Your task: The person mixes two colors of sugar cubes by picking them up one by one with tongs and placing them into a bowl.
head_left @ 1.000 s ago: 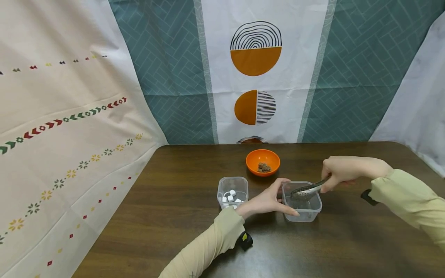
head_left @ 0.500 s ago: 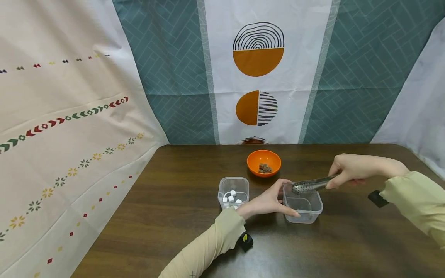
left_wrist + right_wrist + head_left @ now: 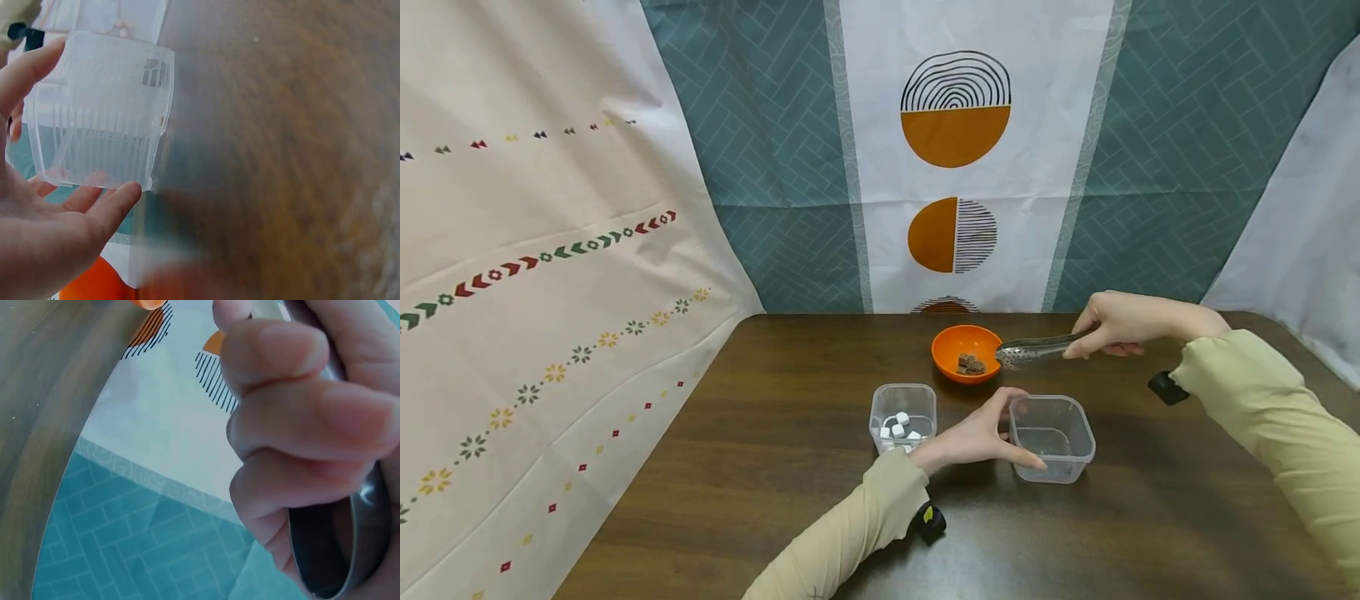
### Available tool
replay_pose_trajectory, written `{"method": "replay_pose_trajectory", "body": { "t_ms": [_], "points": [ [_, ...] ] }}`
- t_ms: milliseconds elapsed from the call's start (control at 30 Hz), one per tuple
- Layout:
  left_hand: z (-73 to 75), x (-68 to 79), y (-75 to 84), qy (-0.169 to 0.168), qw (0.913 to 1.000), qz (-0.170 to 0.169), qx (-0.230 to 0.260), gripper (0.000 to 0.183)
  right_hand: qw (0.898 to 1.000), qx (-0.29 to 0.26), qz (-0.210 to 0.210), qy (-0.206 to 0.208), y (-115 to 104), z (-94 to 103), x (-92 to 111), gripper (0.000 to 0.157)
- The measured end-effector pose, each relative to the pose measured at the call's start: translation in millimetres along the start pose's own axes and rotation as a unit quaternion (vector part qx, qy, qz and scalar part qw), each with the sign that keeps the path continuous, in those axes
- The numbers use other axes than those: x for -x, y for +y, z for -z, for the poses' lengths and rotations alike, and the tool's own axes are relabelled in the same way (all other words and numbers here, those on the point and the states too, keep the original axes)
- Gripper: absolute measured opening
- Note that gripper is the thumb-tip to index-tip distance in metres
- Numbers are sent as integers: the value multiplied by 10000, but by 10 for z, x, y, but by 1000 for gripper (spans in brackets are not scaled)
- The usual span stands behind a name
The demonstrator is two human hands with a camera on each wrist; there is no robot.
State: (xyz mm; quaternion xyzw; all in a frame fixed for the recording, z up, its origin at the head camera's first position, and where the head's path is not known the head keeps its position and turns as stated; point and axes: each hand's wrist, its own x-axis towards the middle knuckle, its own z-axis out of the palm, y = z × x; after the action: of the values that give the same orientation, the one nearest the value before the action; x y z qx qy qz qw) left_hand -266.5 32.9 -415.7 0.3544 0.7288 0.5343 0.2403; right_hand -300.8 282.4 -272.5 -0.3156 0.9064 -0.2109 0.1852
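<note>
My left hand point(image 3: 976, 432) grips the left side of a clear plastic container point(image 3: 1052, 472), thumb at the near corner and fingers at the far one. In the left wrist view the container's ribbed wall point(image 3: 100, 119) sits between that thumb and the fingertips. My right hand point(image 3: 1112, 323) holds metal tongs point(image 3: 1037, 347), with the perforated head overlapping the right rim of an orange bowl point(image 3: 942, 352) in the head view. Brown cubes point(image 3: 970, 364) lie in the bowl. In the right wrist view, curled fingers point(image 3: 294, 419) wrap the tongs' bent metal end point(image 3: 369, 519).
A second clear container point(image 3: 880, 402) with several white cubes point(image 3: 898, 430) stands to the left, partly behind my left wrist. Everything rests on a dark wooden table point(image 3: 760, 467). A patterned curtain point(image 3: 775, 167) hangs along the table's far edge.
My right hand has lifted the tongs out of the clear container and carried them away from me and left, to the orange bowl's rim. The left hand stays on the container.
</note>
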Motion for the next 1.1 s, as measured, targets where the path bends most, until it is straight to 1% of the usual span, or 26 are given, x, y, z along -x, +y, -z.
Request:
{"method": "replay_pose_trajectory", "body": {
  "t_ms": [100,233,500,633,900,967,1100],
  "points": [
    [2,9,-10,-25,10000,9,37,69,9999,35,-141,58,-3,-1,-137,28],
    [-6,18,-5,-3,10000,29,75,70,9998,11,-183,103,-3,-23,-269,28],
    [-9,20,-3,30,10000,15,89,71,9998,138,-15,106,82,-99,-428,30],
    [-2,18,-12,10,10000,-5,78,70,9995,245,-75,209,106,-149,-495,29],
    [-10,16,-6,-49,10000,14,45,70,9985,302,-395,214,94,-221,-543,22],
    [-6,17,1,-45,10000,6,43,70,9981,351,-432,250,89,-218,-540,23],
    [1,18,6,-19,10000,-6,58,71,9978,463,-344,317,76,-191,-519,28]
  ]
}}
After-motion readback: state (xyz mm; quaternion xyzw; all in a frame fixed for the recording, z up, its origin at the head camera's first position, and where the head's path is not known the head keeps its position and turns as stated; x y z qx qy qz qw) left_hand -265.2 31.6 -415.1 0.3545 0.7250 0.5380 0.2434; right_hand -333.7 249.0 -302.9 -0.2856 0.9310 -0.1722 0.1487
